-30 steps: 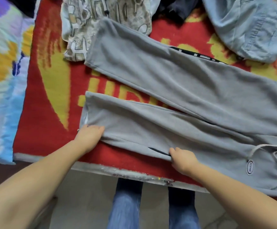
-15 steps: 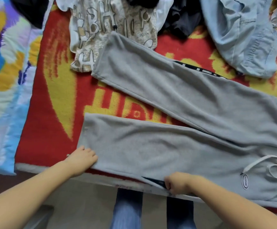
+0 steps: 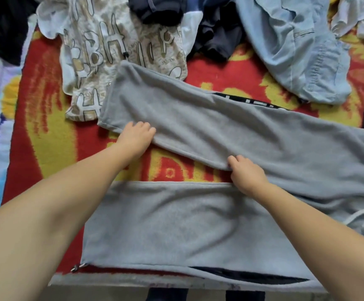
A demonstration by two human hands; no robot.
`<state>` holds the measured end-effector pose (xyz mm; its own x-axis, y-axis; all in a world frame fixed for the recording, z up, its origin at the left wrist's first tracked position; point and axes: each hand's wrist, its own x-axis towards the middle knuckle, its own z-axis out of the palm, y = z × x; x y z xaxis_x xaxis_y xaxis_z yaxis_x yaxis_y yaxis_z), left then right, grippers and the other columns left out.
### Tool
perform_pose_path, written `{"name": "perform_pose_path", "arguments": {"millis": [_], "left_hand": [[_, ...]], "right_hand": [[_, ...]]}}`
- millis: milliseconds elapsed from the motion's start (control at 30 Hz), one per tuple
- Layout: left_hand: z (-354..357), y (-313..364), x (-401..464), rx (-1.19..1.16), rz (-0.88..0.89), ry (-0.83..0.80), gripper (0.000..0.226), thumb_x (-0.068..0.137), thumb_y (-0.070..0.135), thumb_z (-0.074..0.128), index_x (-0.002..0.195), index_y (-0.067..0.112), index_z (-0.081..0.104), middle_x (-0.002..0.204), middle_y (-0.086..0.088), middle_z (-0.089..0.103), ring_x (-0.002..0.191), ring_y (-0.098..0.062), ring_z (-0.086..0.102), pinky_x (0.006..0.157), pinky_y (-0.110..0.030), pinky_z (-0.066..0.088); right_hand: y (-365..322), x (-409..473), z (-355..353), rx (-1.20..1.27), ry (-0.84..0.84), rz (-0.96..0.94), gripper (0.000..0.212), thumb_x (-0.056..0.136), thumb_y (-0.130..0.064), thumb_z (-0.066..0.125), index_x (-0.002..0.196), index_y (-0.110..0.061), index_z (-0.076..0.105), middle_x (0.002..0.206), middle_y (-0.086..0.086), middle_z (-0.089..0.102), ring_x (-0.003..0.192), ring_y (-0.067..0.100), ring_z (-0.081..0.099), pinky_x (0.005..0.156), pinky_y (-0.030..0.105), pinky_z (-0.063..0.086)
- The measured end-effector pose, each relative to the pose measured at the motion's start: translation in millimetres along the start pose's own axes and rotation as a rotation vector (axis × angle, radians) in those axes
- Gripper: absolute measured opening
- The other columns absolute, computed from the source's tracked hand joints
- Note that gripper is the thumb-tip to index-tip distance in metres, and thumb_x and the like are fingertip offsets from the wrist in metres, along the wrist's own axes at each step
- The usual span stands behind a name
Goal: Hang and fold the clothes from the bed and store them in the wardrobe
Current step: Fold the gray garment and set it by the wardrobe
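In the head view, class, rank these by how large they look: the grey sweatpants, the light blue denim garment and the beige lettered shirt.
1. grey sweatpants, clearly largest.
2. light blue denim garment.
3. beige lettered shirt.
The last two look similar; both are crumpled and partly covered or cut off, so their order is unsure.

Both forearms are bare, no sleeves showing; dark blue trouser legs [image 3: 168, 294] below the bed edge.
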<state>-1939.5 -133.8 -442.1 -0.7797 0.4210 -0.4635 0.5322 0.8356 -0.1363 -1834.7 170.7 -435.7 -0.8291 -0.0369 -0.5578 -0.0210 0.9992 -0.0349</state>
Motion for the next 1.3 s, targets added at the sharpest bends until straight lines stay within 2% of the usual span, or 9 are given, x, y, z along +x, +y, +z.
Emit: {"name": "perform_pose_path", "arguments": {"millis": [133, 267, 333, 467, 633, 833, 1067, 1167, 1300], "left_hand": [[-3.2, -22.5, -14.3, 0.019, 0.183, -0.155, 0.025, 0.089, 0.017, 0.047, 0.114, 0.018, 0.047, 0.113, -0.007, 0.058, 0.101, -0.031, 0.062, 0.066, -0.034, 0.040], [15.3, -17.5, -65.8, -0.035, 0.315, -0.453, 0.025, 0.088, 0.031, 0.051, 0.111, 0.020, 0.047, 0.115, -0.004, 0.059, 0.103, -0.030, 0.060, 0.070, -0.031, 0.042], [11.4, -28.7, -62.4, -0.247, 0.220, -0.514, 0.034, 0.087, 0.039, 0.058, 0.115, 0.021, 0.049, 0.115, 0.000, 0.057, 0.104, -0.025, 0.058, 0.073, -0.029, 0.040], [-11.4, -54.5, -4.0, -0.496, 0.054, 0.041, 0.044, 0.088, 0.021, 0.058, 0.130, 0.015, 0.050, 0.126, -0.005, 0.052, 0.117, -0.026, 0.051, 0.091, -0.041, 0.046], [-23.0, -46.4, 50.6, -0.179, -0.037, -0.076, 0.061, 0.085, 0.009, 0.052, 0.143, 0.017, 0.035, 0.141, -0.012, 0.040, 0.128, -0.031, 0.039, 0.107, -0.044, 0.031], [-38.7, -55.7, 31.0, -0.131, -0.118, -0.073, 0.014, 0.089, 0.011, 0.046, 0.091, 0.016, 0.059, 0.100, -0.010, 0.062, 0.093, -0.032, 0.058, 0.072, -0.036, 0.044], [-118.2, -82.2, -40.1, -0.310, 0.097, 0.622, 0.028, 0.086, 0.019, 0.048, 0.096, 0.010, 0.072, 0.083, -0.013, 0.067, 0.068, -0.035, 0.064, 0.048, -0.033, 0.042], [-114.2, -69.2, -80.8, -0.325, 0.231, 0.684, 0.034, 0.090, 0.025, 0.042, 0.096, 0.009, 0.072, 0.080, -0.011, 0.070, 0.059, -0.032, 0.065, 0.040, -0.033, 0.046], [-50.6, -28.3, -151.0, -0.283, 0.321, 0.443, 0.018, 0.082, 0.012, 0.056, 0.098, 0.019, 0.053, 0.071, -0.013, 0.065, 0.053, -0.030, 0.062, 0.037, -0.034, 0.045]], "right_hand": [[12.6, -22.2, -2.5, 0.059, -0.017, -0.165, 0.019, 0.085, -0.018, 0.051, 0.104, -0.017, 0.050, 0.106, 0.008, 0.052, 0.098, 0.032, 0.052, 0.069, 0.038, 0.045], [11.5, -48.6, 1.2, 0.040, -0.344, -0.286, 0.018, 0.091, -0.025, 0.050, 0.108, -0.022, 0.055, 0.110, 0.004, 0.057, 0.103, 0.026, 0.056, 0.082, 0.037, 0.046], [8.7, -37.4, -12.6, 0.216, -0.316, -0.247, 0.018, 0.093, -0.029, 0.055, 0.108, -0.021, 0.061, 0.106, 0.002, 0.061, 0.101, 0.024, 0.059, 0.085, 0.034, 0.046], [30.4, 38.4, -60.1, 0.299, 0.227, -0.100, 0.040, 0.090, -0.015, 0.057, 0.130, -0.012, 0.053, 0.129, 0.008, 0.053, 0.120, 0.026, 0.049, 0.094, 0.038, 0.044], [47.7, 104.1, -80.4, -0.120, -0.076, 0.062, 0.076, 0.088, -0.015, 0.058, 0.152, -0.018, 0.016, 0.153, 0.009, 0.024, 0.141, 0.028, 0.023, 0.114, 0.052, 0.017], [50.8, 93.0, -103.6, -0.213, -0.013, -0.037, 0.028, 0.093, -0.014, 0.044, 0.120, -0.009, 0.053, 0.115, 0.015, 0.051, 0.107, 0.034, 0.053, 0.084, 0.039, 0.043], [97.5, 6.3, -184.8, -0.079, 0.450, -0.280, 0.036, 0.081, -0.010, 0.066, 0.117, -0.008, 0.065, 0.096, 0.023, 0.055, 0.078, 0.043, 0.063, 0.062, 0.044, 0.049], [99.8, -42.6, -180.2, -0.182, 0.314, -0.558, 0.052, 0.075, -0.006, 0.075, 0.125, -0.013, 0.064, 0.089, 0.018, 0.058, 0.066, 0.038, 0.064, 0.050, 0.039, 0.052], [70.9, -97.6, -110.3, -0.440, -0.151, -0.588, 0.054, 0.098, -0.028, 0.040, 0.150, -0.033, 0.025, 0.114, 0.001, 0.049, 0.094, 0.024, 0.058, 0.067, 0.036, 0.040]]}}
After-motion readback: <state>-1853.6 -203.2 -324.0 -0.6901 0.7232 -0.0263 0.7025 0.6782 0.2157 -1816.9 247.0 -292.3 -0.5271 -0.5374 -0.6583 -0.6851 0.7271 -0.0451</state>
